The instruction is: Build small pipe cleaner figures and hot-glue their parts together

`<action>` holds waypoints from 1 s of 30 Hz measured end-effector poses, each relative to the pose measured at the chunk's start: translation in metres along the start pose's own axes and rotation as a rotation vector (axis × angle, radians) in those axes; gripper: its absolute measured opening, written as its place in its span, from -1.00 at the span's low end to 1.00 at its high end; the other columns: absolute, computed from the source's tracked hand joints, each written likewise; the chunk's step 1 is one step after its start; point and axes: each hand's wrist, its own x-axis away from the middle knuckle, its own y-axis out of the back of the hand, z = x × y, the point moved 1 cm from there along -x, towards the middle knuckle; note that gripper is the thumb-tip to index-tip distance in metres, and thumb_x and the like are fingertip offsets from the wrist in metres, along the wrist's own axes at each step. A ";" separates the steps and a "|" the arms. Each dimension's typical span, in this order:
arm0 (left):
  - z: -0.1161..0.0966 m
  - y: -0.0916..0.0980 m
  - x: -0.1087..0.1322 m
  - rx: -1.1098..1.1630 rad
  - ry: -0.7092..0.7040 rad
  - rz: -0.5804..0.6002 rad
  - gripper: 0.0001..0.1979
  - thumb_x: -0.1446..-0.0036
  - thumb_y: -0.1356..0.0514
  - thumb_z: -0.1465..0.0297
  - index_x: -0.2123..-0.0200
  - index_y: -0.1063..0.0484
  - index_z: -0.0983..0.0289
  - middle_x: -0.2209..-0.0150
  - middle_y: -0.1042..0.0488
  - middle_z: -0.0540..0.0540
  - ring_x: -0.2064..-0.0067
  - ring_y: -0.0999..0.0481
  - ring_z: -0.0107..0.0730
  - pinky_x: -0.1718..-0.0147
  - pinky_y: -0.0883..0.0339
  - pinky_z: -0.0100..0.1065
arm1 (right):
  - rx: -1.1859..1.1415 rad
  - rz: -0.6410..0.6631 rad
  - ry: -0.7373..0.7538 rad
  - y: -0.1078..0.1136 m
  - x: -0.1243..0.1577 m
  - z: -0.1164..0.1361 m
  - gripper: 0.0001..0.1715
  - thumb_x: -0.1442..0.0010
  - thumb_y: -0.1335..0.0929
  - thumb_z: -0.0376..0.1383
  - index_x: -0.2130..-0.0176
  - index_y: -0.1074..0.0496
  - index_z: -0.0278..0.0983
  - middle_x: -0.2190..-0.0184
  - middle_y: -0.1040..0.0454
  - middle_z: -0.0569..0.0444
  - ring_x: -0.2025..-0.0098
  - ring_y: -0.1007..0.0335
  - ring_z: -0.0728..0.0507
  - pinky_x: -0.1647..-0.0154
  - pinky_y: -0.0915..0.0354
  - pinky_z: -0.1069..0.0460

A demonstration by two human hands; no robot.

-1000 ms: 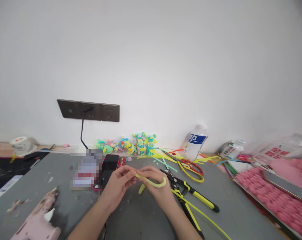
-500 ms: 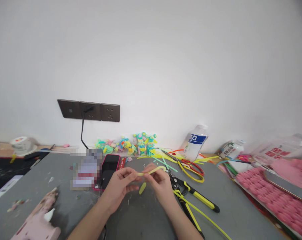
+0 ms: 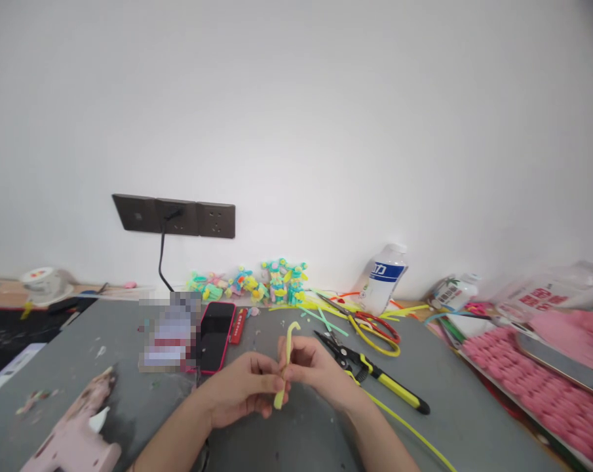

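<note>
Both hands meet low in the middle of the head view around a pale yellow pipe cleaner (image 3: 289, 342). It stands nearly upright, with a small hook at its top and a wider yellow end at the bottom. My left hand (image 3: 244, 388) pinches its lower part between thumb and fingers. From the other side, my right hand (image 3: 316, 368) is closed on the same strip just above. Right behind that hand lie pliers (image 3: 375, 373) with yellow and black handles, partly covered by the hand and wrist. A long yellow strip (image 3: 409, 426) runs past them to the front edge.
Pink glue gun (image 3: 75, 432) at front left; phone (image 3: 216, 337) and red stick (image 3: 238, 326) left of centre. Small pastel figures (image 3: 281, 282) line the wall. Scissors (image 3: 375, 333), loose strips and a bottle (image 3: 385, 278) stand back right, beside pink braided material (image 3: 532, 387).
The pipe cleaner has turned from lying roughly level to nearly upright. Both hands have come down and closer together, and the wide yellow end now sits below the fingers.
</note>
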 end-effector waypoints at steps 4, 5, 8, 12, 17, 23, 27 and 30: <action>0.000 0.001 -0.001 0.001 -0.001 -0.044 -0.70 0.24 -0.52 0.31 0.50 -0.57 0.38 0.55 -0.48 0.05 0.57 -0.38 -0.58 0.63 -0.27 -0.57 | -0.024 -0.008 0.001 -0.002 -0.001 -0.001 -0.70 -0.02 -0.55 -0.17 0.43 -0.47 -0.33 0.52 -0.45 0.17 0.52 -0.39 0.01 0.46 -0.27 0.11; 0.000 0.002 -0.001 -0.006 -0.005 -0.058 -0.70 0.24 -0.52 0.30 0.49 -0.58 0.38 0.53 -0.50 0.07 0.55 -0.39 -0.57 0.63 -0.27 -0.57 | -0.021 -0.013 -0.002 -0.002 -0.001 -0.001 -0.69 -0.03 -0.54 -0.17 0.44 -0.46 -0.33 0.53 -0.44 0.17 0.54 -0.38 0.02 0.46 -0.25 0.12; 0.000 0.003 -0.002 -0.035 -0.018 -0.086 -0.69 0.23 -0.51 0.29 0.48 -0.59 0.39 0.50 -0.51 0.08 0.55 -0.39 -0.57 0.64 -0.25 -0.58 | -0.004 -0.031 -0.035 -0.001 -0.001 0.000 -0.64 -0.03 -0.54 -0.14 0.46 -0.44 -0.34 0.55 -0.44 0.18 0.55 -0.36 0.04 0.46 -0.21 0.13; -0.002 0.001 -0.002 -0.070 -0.079 -0.132 -0.67 0.22 -0.51 0.26 0.50 -0.58 0.40 0.53 -0.48 0.06 0.58 -0.35 -0.62 0.64 -0.22 -0.59 | 0.070 -0.070 -0.047 0.000 -0.003 0.001 -0.60 -0.03 -0.53 -0.08 0.46 -0.43 -0.34 0.58 -0.43 0.17 0.53 -0.33 0.03 0.45 -0.16 0.12; -0.004 -0.003 -0.002 -0.053 -0.085 -0.155 -0.65 0.26 -0.53 0.24 0.57 -0.51 0.37 0.57 -0.43 0.00 0.60 -0.32 -0.62 0.65 -0.22 -0.58 | 0.086 -0.193 0.023 -0.001 -0.006 0.000 -0.60 -0.04 -0.51 -0.05 0.44 -0.42 -0.31 0.56 -0.39 0.20 0.54 -0.20 0.05 0.47 -0.12 0.13; -0.004 -0.001 -0.004 -0.062 -0.095 -0.123 -0.65 0.18 -0.49 0.21 0.48 -0.56 0.39 0.59 -0.38 -0.02 0.61 -0.30 -0.65 0.63 -0.21 -0.59 | 0.070 -0.172 -0.006 -0.005 -0.008 -0.003 -0.57 0.01 -0.53 -0.04 0.46 -0.39 -0.30 0.57 -0.36 0.22 0.55 -0.26 0.04 0.46 -0.17 0.12; -0.006 -0.002 -0.002 -0.103 -0.077 -0.115 -0.68 0.19 -0.49 0.23 0.51 -0.57 0.38 0.56 -0.40 0.00 0.60 -0.32 -0.62 0.64 -0.18 -0.57 | 0.047 -0.135 -0.012 -0.008 -0.008 -0.001 -0.58 0.02 -0.54 -0.08 0.46 -0.36 -0.29 0.57 -0.36 0.23 0.56 -0.30 0.03 0.46 -0.21 0.11; -0.007 -0.002 -0.001 -0.110 -0.070 -0.103 -0.67 0.23 -0.51 0.24 0.50 -0.57 0.37 0.56 -0.41 0.00 0.59 -0.31 -0.63 0.67 -0.10 -0.58 | 0.032 -0.108 -0.025 -0.009 -0.007 0.000 -0.58 0.01 -0.54 -0.08 0.44 -0.35 -0.29 0.56 -0.35 0.23 0.55 -0.29 0.03 0.45 -0.22 0.10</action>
